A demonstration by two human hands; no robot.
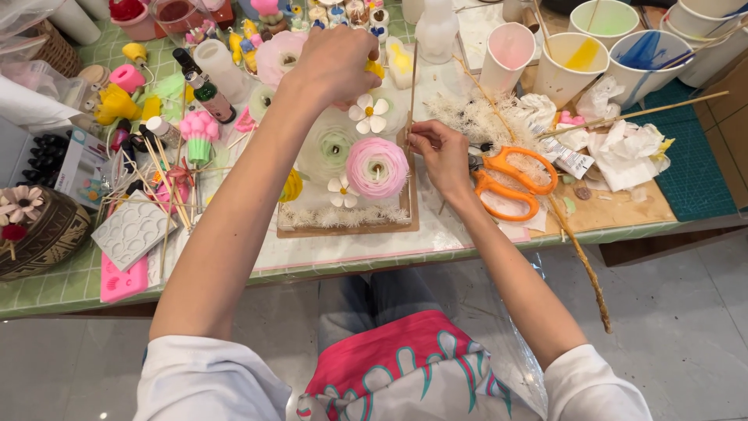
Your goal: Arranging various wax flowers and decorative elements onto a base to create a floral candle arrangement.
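Fingertip grip (421,140) on thin pale stick (414,78)

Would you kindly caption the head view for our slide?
Right hand pinches a thin stick; left hand reaches over the pink flower.

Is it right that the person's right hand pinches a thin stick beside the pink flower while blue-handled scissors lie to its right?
Not quite. The head view shows the scissors have orange handles, not blue. The right hand does pinch the thin stick beside the pink flower.

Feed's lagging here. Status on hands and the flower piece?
Left hand over small white flower, grip hidden. Right hand pinching thin stick beside pink flower. Orange scissors alongside.
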